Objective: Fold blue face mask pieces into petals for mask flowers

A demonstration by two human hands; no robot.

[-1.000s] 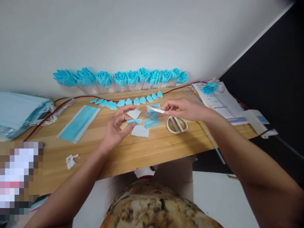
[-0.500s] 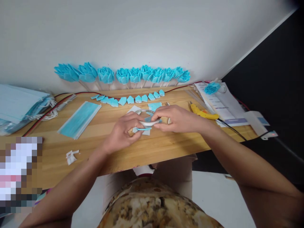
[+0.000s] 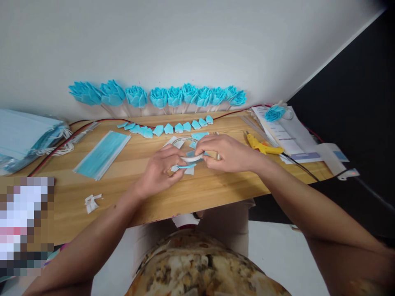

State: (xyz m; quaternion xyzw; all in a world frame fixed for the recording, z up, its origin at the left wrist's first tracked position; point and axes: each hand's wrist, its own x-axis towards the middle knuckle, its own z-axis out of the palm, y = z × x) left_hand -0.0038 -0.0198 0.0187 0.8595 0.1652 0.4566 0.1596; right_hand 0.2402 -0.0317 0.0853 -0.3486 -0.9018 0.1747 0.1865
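Observation:
My left hand [image 3: 160,168] pinches a small folded blue piece [image 3: 186,166] just above the wooden table [image 3: 216,189]. My right hand [image 3: 228,153] is closed on a white tape roll [image 3: 182,142], held against that piece. The fingertips of both hands meet at the table's middle. Under them lie white and blue cut pieces [image 3: 200,135], mostly hidden by the hands.
A row of folded blue petals [image 3: 168,128] lies behind the hands, with blue flowers [image 3: 160,96] along the wall. A flat face mask [image 3: 101,154] and a mask stack [image 3: 24,137] lie left. A yellow glue gun [image 3: 262,144] and papers [image 3: 286,131] are right. White scraps [image 3: 91,202] sit front left.
My right hand brought the tape roll down and left to meet my left hand and the blue piece. The scissors are now covered by my right hand.

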